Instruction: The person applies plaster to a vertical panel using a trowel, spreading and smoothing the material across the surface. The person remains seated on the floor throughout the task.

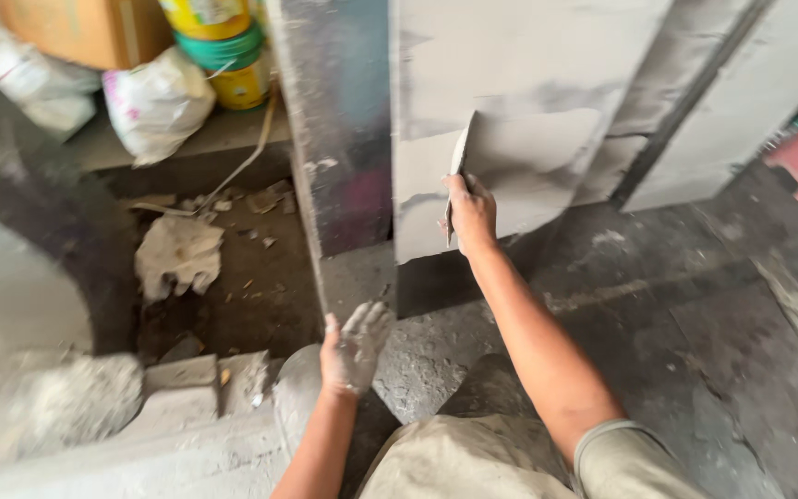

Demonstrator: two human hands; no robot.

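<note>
Nearest the lens: bent knees in dusty trousers (pixel 473 457), crouched on a grey floor (pixel 695 314). Ahead, a pale panel (pixel 510 102) standing upright, half coated in wet grey putty (pixel 533 171). Right hand (pixel 469 214) raised to it, fingers clenched round a trowel (pixel 457 171); blade edge-on against the panel, long axis near vertical, tip pointing up, handle down in the fist. Left hand (pixel 353 346) lower and nearer the body, well apart from the trowel, fingers spread loose, holding nothing, caked in grey. Far left: rubble, sacks (pixel 154 102), paint tubs (pixel 228 55).
</note>
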